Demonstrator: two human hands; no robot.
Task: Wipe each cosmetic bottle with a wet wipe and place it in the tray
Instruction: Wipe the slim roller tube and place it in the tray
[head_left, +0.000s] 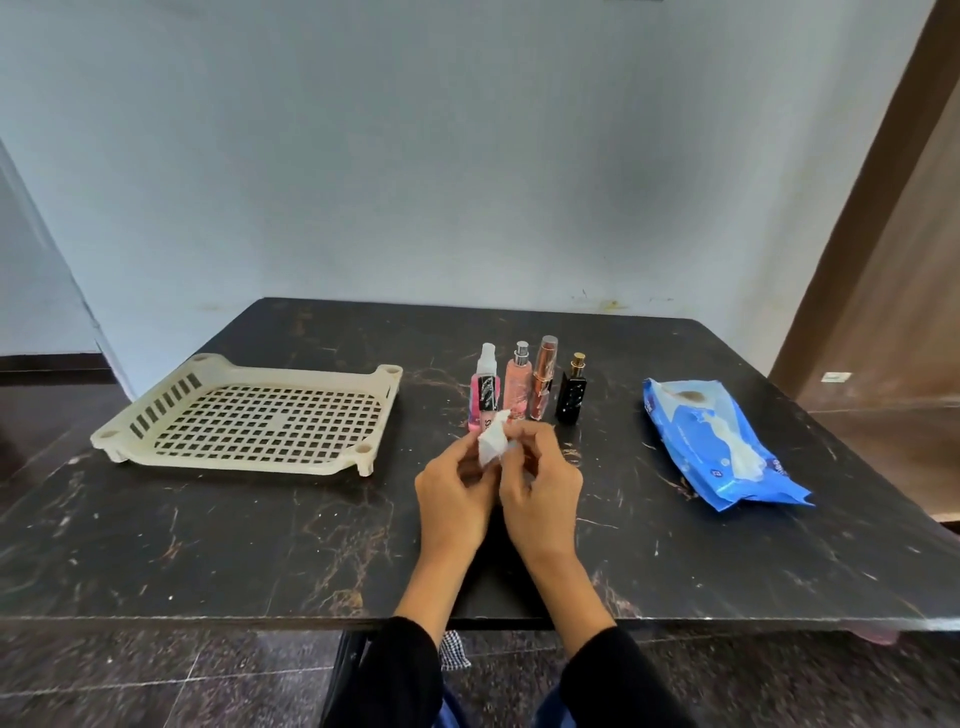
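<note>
A dark marbled table (260, 545) is seen from above, its far edge set against a pale blue wall (415, 156). Toward the table's far left corner a cream perforated tray (249, 415) is placed flat, and nothing is held in it. Near the right edge a blue pack of wet wipes (722, 441) is laid, with its long side running from the far edge toward the near edge. Both hands are raised together over the middle of the table, between the tray and the pack. A crumpled white wet wipe (492, 441) is pinched between them: the fingers of the left hand (457, 493) are curled round its lower part, and the fingertips of the right hand (540, 488) are closed on its right side. Just beyond the hands, four cosmetic bottles are lined up upright in a row parallel to the far edge, close beside one another. From left to right are seen a pink spray bottle (485, 389), partly covered by the wipe, a peach bottle with a silver cap (517, 384), a rose-gold tube (544, 379), and a small black bottle with a gold cap (572, 389). Black sleeves (410, 670) are seen at the near edge.
</note>
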